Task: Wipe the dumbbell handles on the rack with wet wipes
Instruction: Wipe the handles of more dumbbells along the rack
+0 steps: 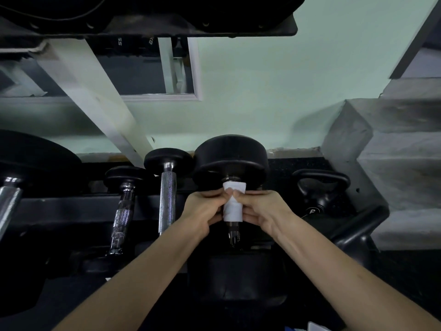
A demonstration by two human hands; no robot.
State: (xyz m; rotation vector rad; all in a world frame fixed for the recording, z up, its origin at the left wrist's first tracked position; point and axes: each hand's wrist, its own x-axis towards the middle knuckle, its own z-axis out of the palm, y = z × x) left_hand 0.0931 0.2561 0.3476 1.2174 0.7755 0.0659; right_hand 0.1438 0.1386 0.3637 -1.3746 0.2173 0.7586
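Both hands closed on one white wet wipe (232, 209), wrapped as a snug tube round the dumbbell handle (233, 231). Left hand (205, 209) gripping the sheet from its own side, fingers curled round it; right hand (262, 209) mirroring from the other side, the tips of the two hands almost touching on top of the wipe. Soft, faintly creased fabric, flared a little at the far end.

Just beyond the grip, meeting the wipe's far edge: the far head (230, 158) of the same dumbbell, a thick round disc of matte black rubber. Just nearer than the grip: bare dark glossy metal of the handle, running into the near head (236, 278), dim and black.

Beside the grip on the left-hand side: a slimmer dumbbell (167, 199) with a bright knurled steel bar and a small round black head. Further that way, a worn dumbbell (123, 211) with patchy knurling, then a thick smooth chrome bar (8, 206) at the edge. All lying across the black rack (71, 206).

On the right-hand side of the grip, near but apart: a black kettlebell (321, 187), looped handle over a smooth rounded body.

Behind everything: a pale green wall (262, 91), a slanted white painted beam (95, 99), rough grey concrete steps (393, 151) off to the right.
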